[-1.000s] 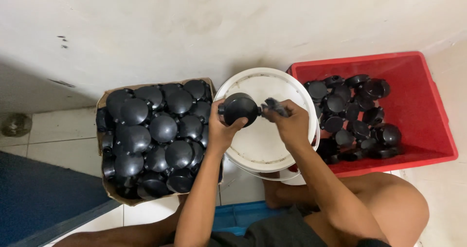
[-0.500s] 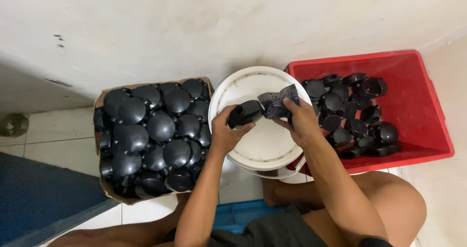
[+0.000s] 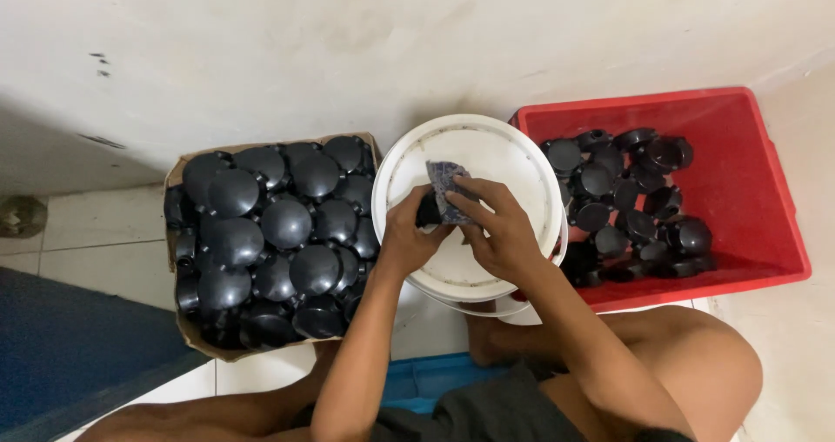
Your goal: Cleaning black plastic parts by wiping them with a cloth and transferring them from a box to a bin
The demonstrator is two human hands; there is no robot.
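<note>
left hand [image 3: 407, 233] grips black round fitting [image 3: 427, 210]; right hand [image 3: 497, 229] presses patterned cloth [image 3: 447, 187] on it, over white bucket lid [image 3: 513, 164].

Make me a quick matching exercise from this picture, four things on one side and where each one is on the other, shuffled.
Things
1. cardboard box
2. white bucket
3. red crate
4. cloth

Places
A. far right, against the wall
B. pressed by the right hand onto the black part in the left hand
C. far left
D. middle, under both hands

Pairs: 1-C, 2-D, 3-A, 4-B
</note>
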